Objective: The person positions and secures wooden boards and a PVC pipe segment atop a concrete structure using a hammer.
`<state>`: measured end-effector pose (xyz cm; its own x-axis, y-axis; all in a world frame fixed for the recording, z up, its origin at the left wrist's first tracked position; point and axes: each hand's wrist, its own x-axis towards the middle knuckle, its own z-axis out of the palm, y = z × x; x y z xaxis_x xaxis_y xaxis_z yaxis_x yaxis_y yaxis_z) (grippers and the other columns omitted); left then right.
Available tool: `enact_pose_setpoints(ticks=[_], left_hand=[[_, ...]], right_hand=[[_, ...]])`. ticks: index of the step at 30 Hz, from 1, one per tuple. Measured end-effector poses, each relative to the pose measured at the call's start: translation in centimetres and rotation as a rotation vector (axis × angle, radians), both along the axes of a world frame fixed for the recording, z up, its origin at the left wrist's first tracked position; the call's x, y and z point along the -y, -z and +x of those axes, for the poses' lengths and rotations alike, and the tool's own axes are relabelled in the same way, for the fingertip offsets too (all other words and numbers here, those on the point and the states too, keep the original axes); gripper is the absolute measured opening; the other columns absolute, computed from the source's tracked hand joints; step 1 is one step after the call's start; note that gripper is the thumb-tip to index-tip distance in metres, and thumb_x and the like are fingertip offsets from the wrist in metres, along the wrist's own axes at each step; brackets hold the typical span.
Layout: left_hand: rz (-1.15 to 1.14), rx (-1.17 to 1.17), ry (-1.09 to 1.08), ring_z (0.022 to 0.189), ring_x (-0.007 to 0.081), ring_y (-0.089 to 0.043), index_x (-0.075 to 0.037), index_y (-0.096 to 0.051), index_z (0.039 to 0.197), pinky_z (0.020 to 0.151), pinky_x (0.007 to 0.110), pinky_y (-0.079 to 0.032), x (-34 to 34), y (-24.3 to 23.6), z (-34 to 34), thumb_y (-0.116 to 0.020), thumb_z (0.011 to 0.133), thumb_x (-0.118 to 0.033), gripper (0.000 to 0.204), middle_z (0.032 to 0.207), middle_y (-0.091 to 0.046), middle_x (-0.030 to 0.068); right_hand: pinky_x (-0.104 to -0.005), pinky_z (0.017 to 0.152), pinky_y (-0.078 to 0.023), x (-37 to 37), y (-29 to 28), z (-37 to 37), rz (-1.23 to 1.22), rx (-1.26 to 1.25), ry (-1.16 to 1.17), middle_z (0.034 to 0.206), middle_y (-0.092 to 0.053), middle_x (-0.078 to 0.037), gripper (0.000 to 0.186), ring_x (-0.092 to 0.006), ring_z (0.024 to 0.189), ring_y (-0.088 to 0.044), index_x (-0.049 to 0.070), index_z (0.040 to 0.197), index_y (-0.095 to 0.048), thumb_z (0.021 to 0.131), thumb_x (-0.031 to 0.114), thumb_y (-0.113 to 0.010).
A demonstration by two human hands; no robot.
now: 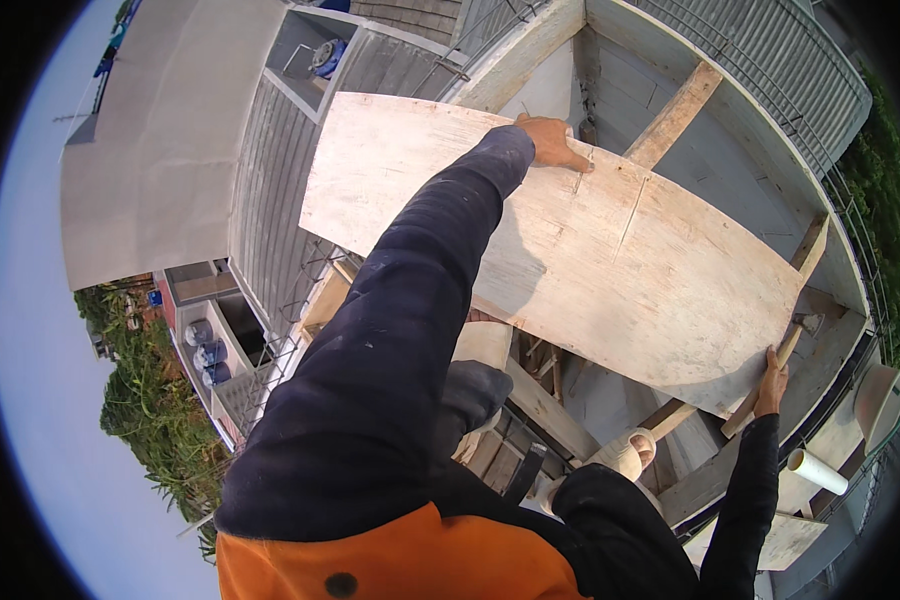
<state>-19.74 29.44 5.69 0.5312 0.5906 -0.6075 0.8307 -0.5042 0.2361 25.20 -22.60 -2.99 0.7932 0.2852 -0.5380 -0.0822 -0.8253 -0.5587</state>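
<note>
A long pale plywood sheet (590, 260) lies across an open timber frame in front of me. At its far edge, my left hand (555, 143) is closed over the rim, the arm reaching across the sheet. By the sheet's lower right corner, my right hand (770, 385) is wrapped around the wooden handle of what looks like a hammer (788, 345), its head pointing away from me. Whether those fingers also touch the sheet is hard to tell. Two thin dark lines mark the sheet right of my left hand.
Timber beams (675, 115) cross the open framework, with deep gaps beneath. My sandalled foot (625, 455) stands on the beams below the sheet. Thin steel bars (855, 225) run along the right side. A white pipe (817, 471) and a pale basin-like container (878, 405) lie at the right.
</note>
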Motion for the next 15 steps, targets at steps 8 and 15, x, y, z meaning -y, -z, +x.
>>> enact_pose_setpoints(ticks=[8, 15], left_hand=[[-0.248, 0.117, 0.092, 0.081, 0.0336, -0.074, 0.003, -0.077, 0.097, 0.076, 0.037, -0.058, -1.1, -14.4, -0.9, -0.091, 0.074, -0.054, 0.064, 0.090, -0.076, 0.0193], [0.276, 0.548, 0.507, 0.077, 0.0280, -0.070, -0.005, -0.074, 0.096, 0.070, 0.038, -0.055, 7.6, -30.5, -11.3, -0.091, 0.081, -0.037, 0.039, 0.090, -0.072, 0.0106]], right_hand=[[-0.0383, 0.102, -0.048, 2.1, -6.6, 3.5, 0.288, -0.314, 0.073, 0.130, -0.058, -0.008, 0.078, -0.0214, 0.118, -0.058, 0.004, 0.150, -0.050, 0.097, 0.055, -0.075], [-0.0470, 0.122, -0.041, -1.5, -17.3, 7.1, 0.632, -0.236, -0.082, 0.154, -0.047, -0.015, 0.080, -0.0257, 0.140, -0.050, 0.002, 0.162, -0.033, 0.104, 0.042, -0.070]])
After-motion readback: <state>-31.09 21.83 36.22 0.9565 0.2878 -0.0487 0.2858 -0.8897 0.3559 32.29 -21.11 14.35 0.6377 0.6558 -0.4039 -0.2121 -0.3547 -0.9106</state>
